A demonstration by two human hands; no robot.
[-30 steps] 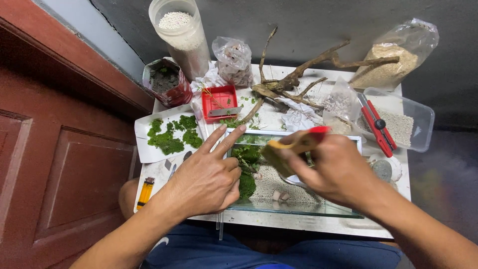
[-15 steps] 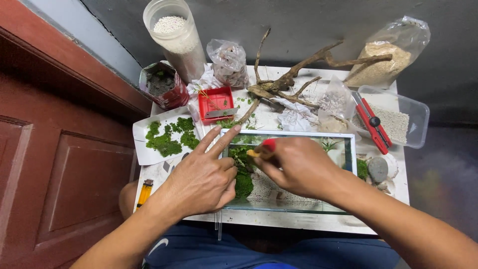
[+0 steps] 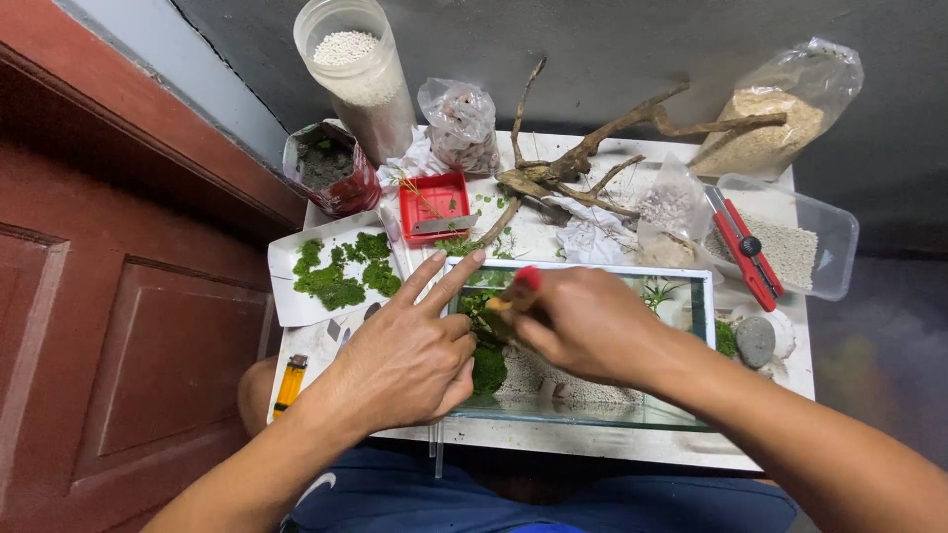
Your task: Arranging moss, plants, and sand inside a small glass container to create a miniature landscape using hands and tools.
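Glass tank (image 3: pixel 703 296), shallow, on white table (image 3: pixel 632 444): green moss (image 3: pixel 486 367) at its left end. Left hand (image 3: pixel 405 360) rests on the rim, fingers spread, holding nothing, apparently steadying. Right hand (image 3: pixel 585 324) pinches red-tipped brush (image 3: pixel 513 293), bristles over the moss.

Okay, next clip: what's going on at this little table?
A person is working inside a small glass tank on a white table. The right hand holds a red-tipped tool down into the green moss at the tank's left end, above pale gravel. The left hand rests at the tank's left edge, two fingers stretched out. A tray of moss clumps, driftwood, a red cutter and bags and jars of gravel lie around.
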